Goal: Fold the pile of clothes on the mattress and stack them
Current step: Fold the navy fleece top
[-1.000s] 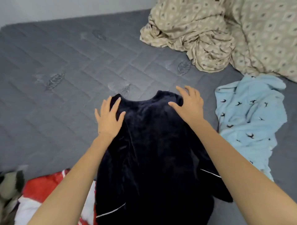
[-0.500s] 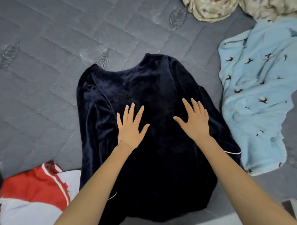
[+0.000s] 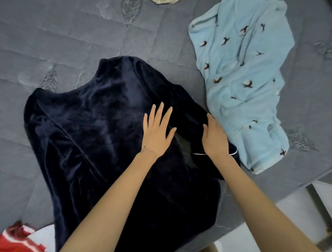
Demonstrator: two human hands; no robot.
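Observation:
A dark navy velvet top (image 3: 100, 136) lies spread on the grey quilted mattress (image 3: 75, 36), neckline pointing away from me. My left hand (image 3: 157, 133) lies flat on its right half with fingers spread. My right hand (image 3: 214, 138) rests on the right sleeve near the white-piped cuff (image 3: 233, 152), fingers straight and together along the sleeve's edge. A light blue garment with small bird prints (image 3: 244, 86) lies crumpled just right of the navy top.
A red and white garment (image 3: 16, 239) shows at the bottom left corner. A corner of beige patterned fabric (image 3: 164, 1) peeks in at the top edge. The mattress edge (image 3: 296, 181) runs along the lower right, with pale floor (image 3: 296, 215) beyond it.
Both hands have slid from the top's shoulders down and to the right; the right hand now lies on the right sleeve. The view has tilted further down.

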